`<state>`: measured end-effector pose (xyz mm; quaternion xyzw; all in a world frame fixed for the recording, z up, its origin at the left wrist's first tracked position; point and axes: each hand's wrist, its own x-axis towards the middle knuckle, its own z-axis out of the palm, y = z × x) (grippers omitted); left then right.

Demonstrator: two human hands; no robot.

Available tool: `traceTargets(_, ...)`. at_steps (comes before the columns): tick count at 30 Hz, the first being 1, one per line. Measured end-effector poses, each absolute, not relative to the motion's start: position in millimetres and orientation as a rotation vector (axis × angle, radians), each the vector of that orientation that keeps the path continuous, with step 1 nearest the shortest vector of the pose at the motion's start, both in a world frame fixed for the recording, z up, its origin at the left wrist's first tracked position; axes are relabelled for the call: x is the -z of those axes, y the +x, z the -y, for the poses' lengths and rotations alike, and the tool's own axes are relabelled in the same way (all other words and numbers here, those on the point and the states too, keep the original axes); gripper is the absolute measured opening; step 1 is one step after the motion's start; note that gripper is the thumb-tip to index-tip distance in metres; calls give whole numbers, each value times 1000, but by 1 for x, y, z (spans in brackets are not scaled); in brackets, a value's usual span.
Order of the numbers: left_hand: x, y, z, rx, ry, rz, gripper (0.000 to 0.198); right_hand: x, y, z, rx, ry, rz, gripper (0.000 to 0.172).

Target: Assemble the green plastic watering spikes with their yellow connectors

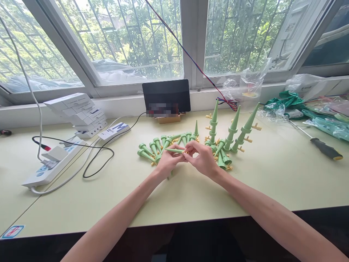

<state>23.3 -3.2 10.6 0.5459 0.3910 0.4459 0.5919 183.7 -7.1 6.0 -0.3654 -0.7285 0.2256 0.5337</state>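
My left hand (168,160) is closed around a green plant watering spike (174,150), its narrow tip pointing left. At the spike's other end, the fingers of my right hand (203,158) pinch together, with a small orange-yellow valve (187,153) showing between the hands. My fingers partly hide this end. Behind my left hand lie several green spikes (147,149) with yellow valves, fanned out on the table. Beyond my right hand rise three stacks of nested spikes, among them the rightmost stack (247,127). More loose spikes (225,158) lie at their foot.
A dark tablet (166,96) leans on a cardboard stand by the window. To the left are stacked white boxes (77,114), a power strip (54,163) and a black cable (111,154). A screwdriver (324,147) and plastic bags (327,122) lie at the right.
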Motion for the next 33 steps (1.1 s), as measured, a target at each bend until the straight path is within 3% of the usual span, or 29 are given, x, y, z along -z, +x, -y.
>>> traceTargets(33,-9,24,2,-1047,1275,-901,32,-5,184,6,-525,-863,1746,6)
